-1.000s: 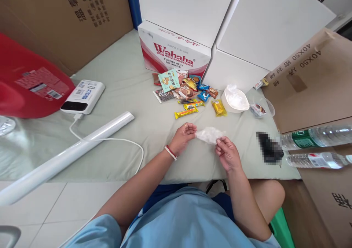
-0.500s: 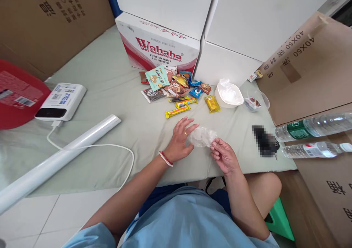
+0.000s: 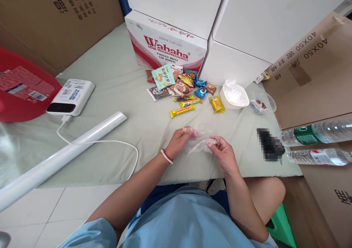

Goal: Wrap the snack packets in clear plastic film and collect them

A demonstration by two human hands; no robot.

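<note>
- A white bowl (image 3: 234, 97) sits at the far right of the table (image 3: 123, 79), lined with crumpled clear film; just beside it a small clear cup (image 3: 260, 105) holds a dark wrapped sweet.
- From my remote seat I count a heap of wrapped snacks (image 3: 181, 88) against a Wahaha carton (image 3: 167, 48), with a yellow bar (image 3: 182, 110) lying nearest the hands.
- A white carton (image 3: 242, 28) stands beside the Wahaha carton; a brown cardboard box (image 3: 310, 68) flanks the right edge, and two water bottles (image 3: 316, 134) lie on their sides there.
- To the left, a white power bank (image 3: 70, 97) trails a cable (image 3: 110, 142) across a long white roll (image 3: 63, 154); nothing lies between the hands and the snacks.
- Near the table's front edge, the left hand (image 3: 180, 141) and right hand (image 3: 224, 154) both pinch a clear plastic bag (image 3: 200, 142) between thumb and fingertips, one at each end.
- The bag is held stretched between them just above the cloth, its film crumpled and see-through.
</note>
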